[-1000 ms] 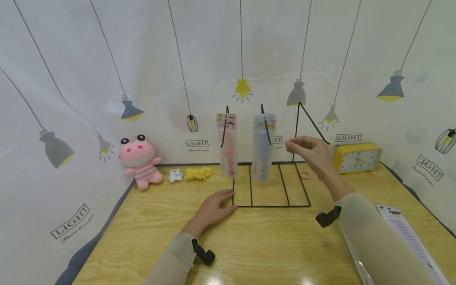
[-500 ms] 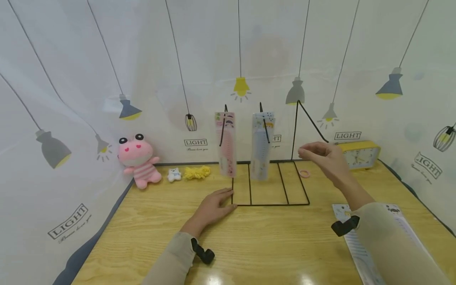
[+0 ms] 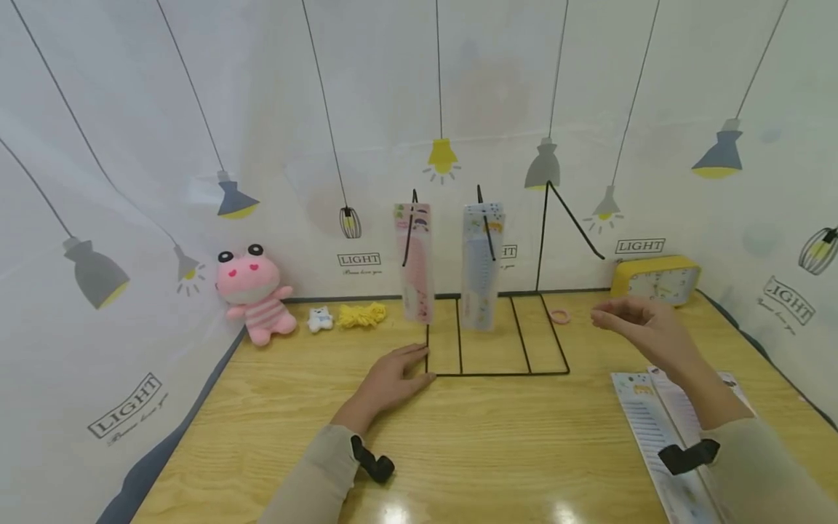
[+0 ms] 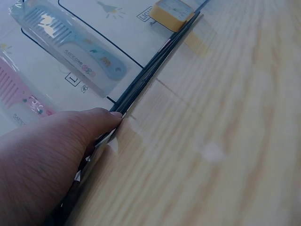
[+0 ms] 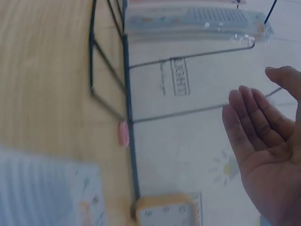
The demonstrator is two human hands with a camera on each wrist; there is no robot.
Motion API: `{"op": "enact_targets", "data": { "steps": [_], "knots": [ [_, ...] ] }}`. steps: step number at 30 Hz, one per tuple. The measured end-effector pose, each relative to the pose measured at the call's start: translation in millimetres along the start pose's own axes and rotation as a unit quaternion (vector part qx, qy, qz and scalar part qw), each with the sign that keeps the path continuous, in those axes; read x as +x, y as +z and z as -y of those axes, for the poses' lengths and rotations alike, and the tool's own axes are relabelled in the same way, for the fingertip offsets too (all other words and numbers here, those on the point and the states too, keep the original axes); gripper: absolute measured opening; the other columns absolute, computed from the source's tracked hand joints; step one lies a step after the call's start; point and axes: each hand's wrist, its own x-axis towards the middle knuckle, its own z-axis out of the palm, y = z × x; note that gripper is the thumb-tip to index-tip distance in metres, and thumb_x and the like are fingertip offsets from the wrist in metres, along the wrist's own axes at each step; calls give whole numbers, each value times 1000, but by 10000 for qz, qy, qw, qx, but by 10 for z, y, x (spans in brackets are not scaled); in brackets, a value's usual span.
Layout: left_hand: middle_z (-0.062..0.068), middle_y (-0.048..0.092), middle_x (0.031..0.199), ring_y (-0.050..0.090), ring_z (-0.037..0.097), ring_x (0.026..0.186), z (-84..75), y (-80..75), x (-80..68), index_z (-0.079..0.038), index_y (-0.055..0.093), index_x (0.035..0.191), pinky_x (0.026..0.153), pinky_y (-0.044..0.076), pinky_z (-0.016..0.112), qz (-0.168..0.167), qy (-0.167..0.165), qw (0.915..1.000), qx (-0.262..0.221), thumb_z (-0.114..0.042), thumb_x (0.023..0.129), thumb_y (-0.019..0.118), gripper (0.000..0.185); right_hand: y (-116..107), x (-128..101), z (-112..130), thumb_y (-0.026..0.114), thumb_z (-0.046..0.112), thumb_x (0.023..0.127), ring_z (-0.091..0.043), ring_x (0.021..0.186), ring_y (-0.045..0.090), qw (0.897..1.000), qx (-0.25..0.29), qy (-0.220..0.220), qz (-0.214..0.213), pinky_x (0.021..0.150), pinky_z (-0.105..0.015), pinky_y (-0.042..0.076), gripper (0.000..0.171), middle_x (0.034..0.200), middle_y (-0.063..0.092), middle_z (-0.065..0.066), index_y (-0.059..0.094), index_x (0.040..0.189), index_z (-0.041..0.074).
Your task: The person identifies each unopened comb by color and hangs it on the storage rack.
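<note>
My left hand [image 3: 386,382] rests on the left front corner of a black wire rack [image 3: 497,375]; in the left wrist view its thumb lies along the base wire. From the rack's left hook hangs a packaged pink comb [image 3: 416,273], and blue packaged combs [image 3: 480,273] hang on the middle hook. The right hook bears nothing. Above the table, right of the rack, hovers my right hand [image 3: 648,335], fingers gently bent and nothing held. Below it lie a blue comb pack [image 3: 641,407] and a purple comb pack [image 3: 668,386], partly covered by the right wrist and sleeve.
A yellow alarm clock [image 3: 655,280] stands behind the right hand. Beside the rack lies a pink ring [image 3: 559,316]. Left of the rack are yellow yarn [image 3: 362,315], a small white bear [image 3: 320,319] and a pink plush toy [image 3: 255,295], before a printed cloth backdrop.
My right hand has moved from beside the rack's right hook rightward and down, over the comb packs, uncovering more of them. The left hand has stayed on the rack.
</note>
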Motion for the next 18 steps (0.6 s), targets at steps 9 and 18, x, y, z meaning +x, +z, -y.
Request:
{"op": "enact_targets", "data": {
  "steps": [9, 18],
  "knots": [
    [-2, 41, 157, 36, 24, 146, -27, 10, -3, -19, 46, 153, 118, 31, 48, 12, 29, 10000, 41, -52, 98, 59, 65, -131, -397, -737, 63, 28, 102, 4, 99, 64, 9990, -210, -75, 399, 78, -16, 54, 38, 119, 71, -10, 63, 130, 3],
    [-1, 42, 157, 37, 25, 145, -38, -23, -19, -19, 47, 152, 118, 32, 48, -24, 12, 10000, 67, -51, 98, 60, 64, -146, -474, -1087, 71, 30, 96, 11, 114, 51, 9945, -681, -103, 789, 91, -7, 39, 45, 131, 64, -14, 62, 134, 8]
  ]
}}
